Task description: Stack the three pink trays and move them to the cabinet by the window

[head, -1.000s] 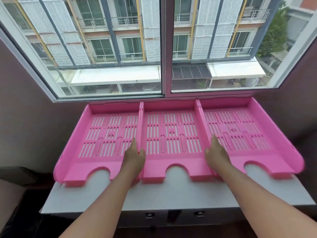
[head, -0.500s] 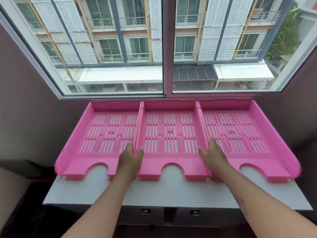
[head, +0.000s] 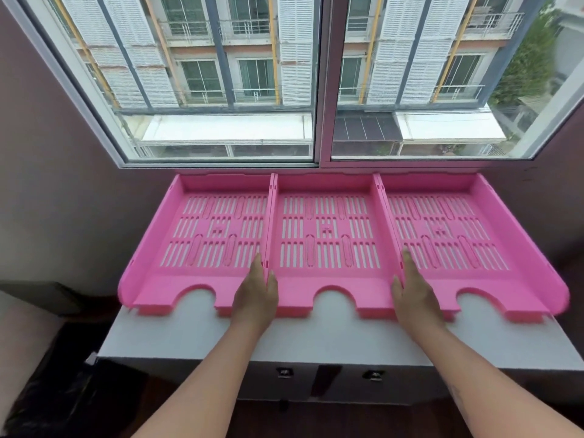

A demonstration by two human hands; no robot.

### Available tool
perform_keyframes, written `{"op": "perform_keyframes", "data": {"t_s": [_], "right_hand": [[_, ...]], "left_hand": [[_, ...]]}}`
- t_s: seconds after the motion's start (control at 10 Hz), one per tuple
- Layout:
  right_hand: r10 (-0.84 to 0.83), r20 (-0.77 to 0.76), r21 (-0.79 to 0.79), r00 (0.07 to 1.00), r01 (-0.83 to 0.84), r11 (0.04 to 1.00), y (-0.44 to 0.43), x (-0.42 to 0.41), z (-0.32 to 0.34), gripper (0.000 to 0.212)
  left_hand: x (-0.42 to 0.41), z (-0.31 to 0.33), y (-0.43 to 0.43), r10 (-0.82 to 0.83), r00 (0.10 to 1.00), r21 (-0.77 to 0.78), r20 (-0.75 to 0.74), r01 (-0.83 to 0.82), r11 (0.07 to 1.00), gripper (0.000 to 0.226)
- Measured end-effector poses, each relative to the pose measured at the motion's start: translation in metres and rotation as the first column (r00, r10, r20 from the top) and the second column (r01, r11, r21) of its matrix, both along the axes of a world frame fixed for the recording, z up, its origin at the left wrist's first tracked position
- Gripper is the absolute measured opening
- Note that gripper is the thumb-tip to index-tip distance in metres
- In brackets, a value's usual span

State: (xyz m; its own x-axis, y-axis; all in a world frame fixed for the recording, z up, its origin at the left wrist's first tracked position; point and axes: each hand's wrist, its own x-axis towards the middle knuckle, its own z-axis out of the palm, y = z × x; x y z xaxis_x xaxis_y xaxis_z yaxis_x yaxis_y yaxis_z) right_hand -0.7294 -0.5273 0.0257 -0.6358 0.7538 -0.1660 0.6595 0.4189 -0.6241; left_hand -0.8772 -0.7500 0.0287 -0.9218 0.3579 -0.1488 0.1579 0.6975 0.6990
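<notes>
Three pink slotted trays lie side by side on a white cabinet top [head: 316, 338] under the window: a left tray [head: 202, 230], a middle tray [head: 328, 235] and a right tray [head: 448, 232]. My left hand [head: 257, 295] grips the middle tray's left wall, thumb inside the middle tray and fingers in the left tray. On the middle tray's right wall sits my right hand [head: 410, 292], thumb inside and fingers over in the right tray. All three trays rest flat, with their front cutouts facing me.
A large sliding window [head: 319, 80] rises straight behind the trays. Mauve walls close in at left and right. The cabinet front has two small dark drawer knobs [head: 284, 372]. A dark object sits low at the left, beside the cabinet.
The view has drifted slightly, so trays and cabinet sit a little higher in frame. Both hands stay on the middle tray's side walls; the trays have not visibly moved.
</notes>
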Motion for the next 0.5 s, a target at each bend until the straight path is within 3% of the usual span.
{"op": "perform_keyframes", "data": {"t_s": [0.3,0.5], "right_hand": [[0.113,0.127,0.067,0.986,-0.122,0.99,-0.011,0.004,0.026,0.072],[0.154,0.144,0.178,0.978,-0.178,0.968,-0.011,0.017,0.051,0.065]], "left_hand": [[-0.004,0.004,-0.007,-0.06,0.998,0.011,-0.027,0.061,0.998,0.067],[-0.001,0.027,-0.014,-0.123,0.969,-0.054,-0.212,0.115,0.992,0.061]]}}
